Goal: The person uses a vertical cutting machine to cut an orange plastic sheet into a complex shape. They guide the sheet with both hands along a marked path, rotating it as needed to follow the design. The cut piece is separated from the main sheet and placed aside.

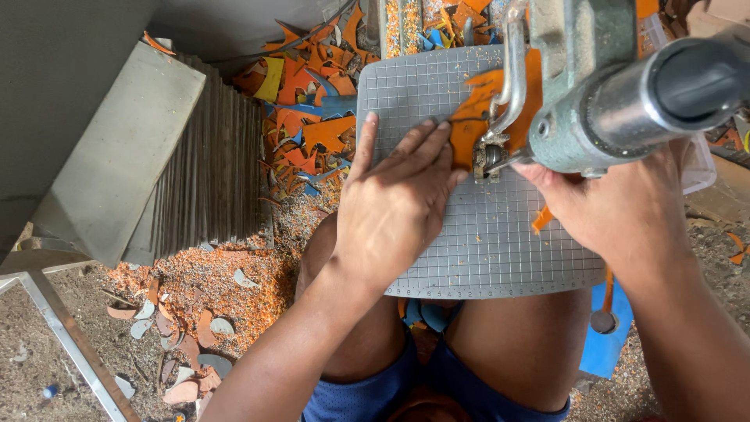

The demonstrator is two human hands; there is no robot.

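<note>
- On the grey gridded counter (484, 250) of a green-bodied cutting machine (582, 86), a flat orange sheet piece (473, 117) lies under the machine's metal arm (513, 74), its near edge right at the small cutting head (488, 159).
- The left hand (394, 207) lies palm down on the counter, fingers (414, 144) stretched out flat and close together, their tips pressing on the left edge of the orange sheet piece; nothing is gripped.
- The right hand (617, 211) sits at the right of the cutting head, partly under the machine's round steel barrel (664, 94). Its fingers reach toward the head, but the barrel hides them, so I cannot tell whether they pinch the sheet or merely rest there.
- A small orange scrap (541, 219) lies on the counter just beside the right hand.
- The counter rests over the person's bare knees, with blue shorts (367, 398) below.
- Left of the counter, a heap of orange and blue offcuts (312, 117) covers the floor, and orange dust (234, 289) spreads toward a stack of thin grey sheets (207, 164) stood on edge.
</note>
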